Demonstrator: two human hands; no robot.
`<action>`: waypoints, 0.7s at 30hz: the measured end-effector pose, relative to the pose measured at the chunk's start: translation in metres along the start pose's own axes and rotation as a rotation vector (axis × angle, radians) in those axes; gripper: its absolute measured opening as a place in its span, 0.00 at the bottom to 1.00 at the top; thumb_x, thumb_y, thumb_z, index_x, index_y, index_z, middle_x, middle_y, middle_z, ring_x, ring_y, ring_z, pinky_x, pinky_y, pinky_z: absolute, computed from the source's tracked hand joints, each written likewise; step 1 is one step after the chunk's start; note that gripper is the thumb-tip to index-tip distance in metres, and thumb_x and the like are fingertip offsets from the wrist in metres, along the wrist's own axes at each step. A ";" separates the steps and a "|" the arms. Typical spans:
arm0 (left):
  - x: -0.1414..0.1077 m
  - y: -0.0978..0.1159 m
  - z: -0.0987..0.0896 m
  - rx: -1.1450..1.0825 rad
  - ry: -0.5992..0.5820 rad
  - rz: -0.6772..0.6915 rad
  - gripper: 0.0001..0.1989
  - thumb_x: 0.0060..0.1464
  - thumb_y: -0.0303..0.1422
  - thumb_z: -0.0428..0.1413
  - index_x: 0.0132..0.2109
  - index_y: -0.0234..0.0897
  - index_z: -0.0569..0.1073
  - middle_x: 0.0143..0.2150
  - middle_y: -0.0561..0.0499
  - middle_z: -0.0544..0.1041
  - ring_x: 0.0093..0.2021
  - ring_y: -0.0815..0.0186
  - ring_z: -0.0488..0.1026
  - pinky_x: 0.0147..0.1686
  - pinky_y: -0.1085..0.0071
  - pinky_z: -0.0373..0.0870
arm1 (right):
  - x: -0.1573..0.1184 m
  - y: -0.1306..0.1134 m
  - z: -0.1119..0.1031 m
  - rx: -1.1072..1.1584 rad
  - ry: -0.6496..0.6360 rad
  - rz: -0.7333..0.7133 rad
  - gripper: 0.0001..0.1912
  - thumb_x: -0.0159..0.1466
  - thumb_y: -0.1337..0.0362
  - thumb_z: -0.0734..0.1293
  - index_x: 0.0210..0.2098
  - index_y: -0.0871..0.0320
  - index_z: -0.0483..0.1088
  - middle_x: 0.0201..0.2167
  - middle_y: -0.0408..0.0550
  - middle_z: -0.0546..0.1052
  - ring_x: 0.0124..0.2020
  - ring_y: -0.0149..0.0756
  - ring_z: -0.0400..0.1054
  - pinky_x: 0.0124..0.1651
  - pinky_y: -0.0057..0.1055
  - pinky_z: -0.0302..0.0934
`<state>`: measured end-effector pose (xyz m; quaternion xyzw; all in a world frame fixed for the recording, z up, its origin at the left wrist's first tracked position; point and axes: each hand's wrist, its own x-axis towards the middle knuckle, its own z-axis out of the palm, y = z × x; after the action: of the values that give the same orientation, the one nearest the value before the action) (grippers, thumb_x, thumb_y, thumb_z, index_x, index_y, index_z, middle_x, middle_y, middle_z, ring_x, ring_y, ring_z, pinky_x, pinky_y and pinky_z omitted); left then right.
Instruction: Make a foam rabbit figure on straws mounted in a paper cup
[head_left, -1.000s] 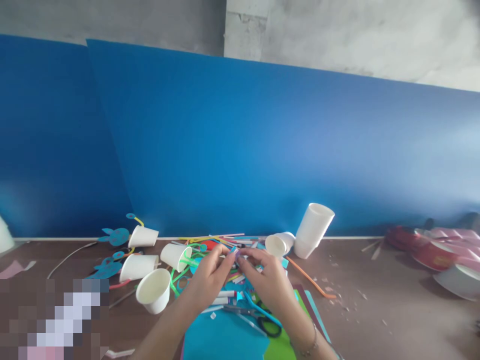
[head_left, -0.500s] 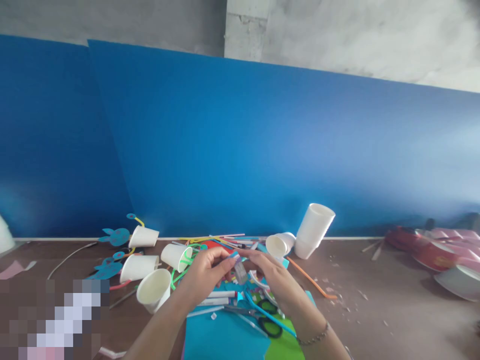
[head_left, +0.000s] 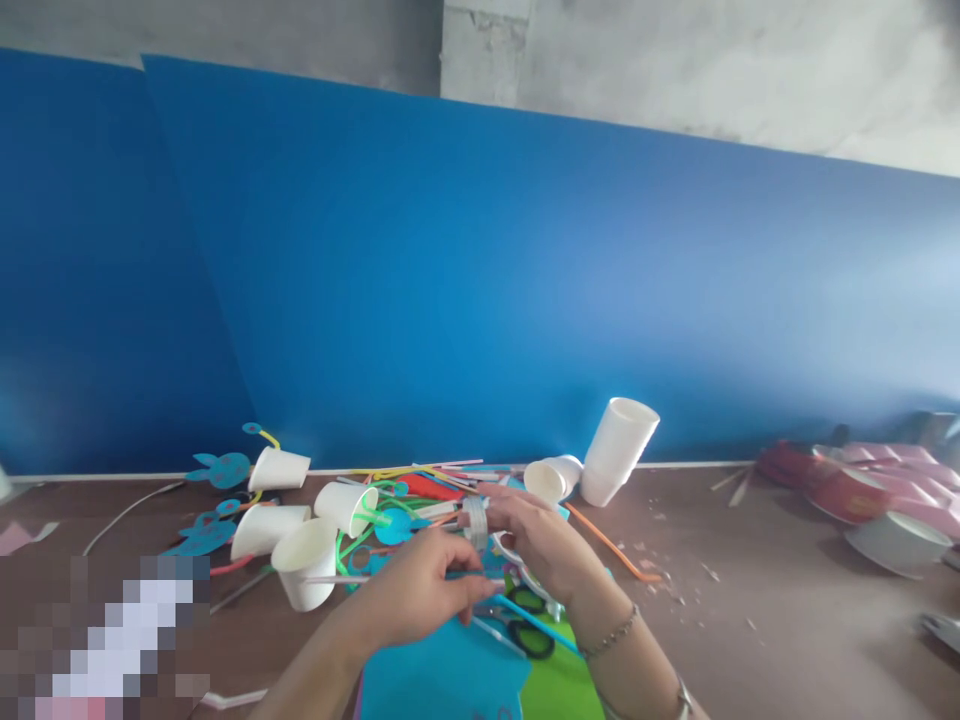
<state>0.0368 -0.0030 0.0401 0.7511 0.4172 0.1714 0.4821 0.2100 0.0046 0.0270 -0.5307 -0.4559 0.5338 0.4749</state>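
Observation:
My right hand [head_left: 536,535] has its fingers closed on a roll of clear tape [head_left: 475,524] above the middle of the pile. Lower and to the left, my left hand [head_left: 427,590] grips a thin pale straw [head_left: 330,580], its thumb and fingers bent around it. One end of the straw passes in front of a white paper cup [head_left: 304,565]; the other end shows beyond my fingertips. Under my hands are blue paper [head_left: 442,675], green paper [head_left: 559,685], black-handled scissors [head_left: 529,632] and a blue straw [head_left: 544,627]. My left hand hides part of the papers.
Paper cups with blue paper cutouts [head_left: 219,470] lie at the left. Stacked white cups [head_left: 621,450] lean near the blue wall panel, beside a tipped cup [head_left: 551,480]. An orange straw [head_left: 611,540] and paper scraps lie right. Bowls [head_left: 900,543] stand far right.
My left hand has moved down and left, away from the tape, and now has the pale straw in it. The tape roll is now at my right fingers. The view has shifted slightly.

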 end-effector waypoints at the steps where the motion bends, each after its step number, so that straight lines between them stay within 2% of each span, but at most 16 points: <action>1: 0.000 0.000 0.001 0.011 0.001 -0.007 0.19 0.52 0.47 0.55 0.25 0.35 0.72 0.22 0.54 0.73 0.22 0.71 0.64 0.22 0.75 0.56 | -0.001 -0.003 0.001 0.035 -0.013 0.033 0.20 0.54 0.61 0.66 0.45 0.58 0.75 0.35 0.49 0.80 0.36 0.41 0.73 0.35 0.33 0.61; 3: 0.001 -0.002 0.003 0.026 0.021 -0.020 0.20 0.51 0.48 0.54 0.25 0.35 0.72 0.22 0.54 0.74 0.22 0.70 0.65 0.22 0.75 0.56 | -0.002 -0.008 0.003 0.084 -0.033 0.051 0.25 0.50 0.62 0.70 0.47 0.59 0.73 0.34 0.49 0.81 0.36 0.41 0.73 0.37 0.34 0.61; 7: 0.005 -0.004 0.007 -0.008 0.048 -0.055 0.20 0.50 0.47 0.55 0.23 0.35 0.71 0.21 0.53 0.74 0.21 0.70 0.64 0.22 0.75 0.56 | -0.004 -0.012 0.007 0.170 -0.055 -0.034 0.30 0.45 0.62 0.74 0.47 0.62 0.71 0.34 0.51 0.82 0.37 0.43 0.74 0.43 0.37 0.63; 13: 0.010 -0.008 0.013 -0.112 0.077 -0.062 0.20 0.49 0.47 0.56 0.21 0.36 0.70 0.19 0.53 0.73 0.19 0.70 0.62 0.20 0.74 0.54 | -0.014 -0.017 0.011 0.227 -0.095 -0.093 0.27 0.49 0.63 0.74 0.48 0.61 0.69 0.36 0.51 0.81 0.38 0.42 0.75 0.44 0.36 0.64; 21: 0.015 -0.016 0.012 -0.257 0.085 -0.095 0.19 0.45 0.49 0.59 0.26 0.37 0.67 0.19 0.54 0.74 0.16 0.72 0.60 0.17 0.76 0.53 | -0.022 -0.022 0.014 0.227 -0.177 -0.171 0.28 0.52 0.63 0.73 0.51 0.59 0.67 0.39 0.51 0.80 0.39 0.42 0.74 0.42 0.37 0.64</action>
<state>0.0461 0.0053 0.0185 0.6546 0.4470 0.2318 0.5639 0.1957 -0.0141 0.0517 -0.3837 -0.4763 0.5840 0.5337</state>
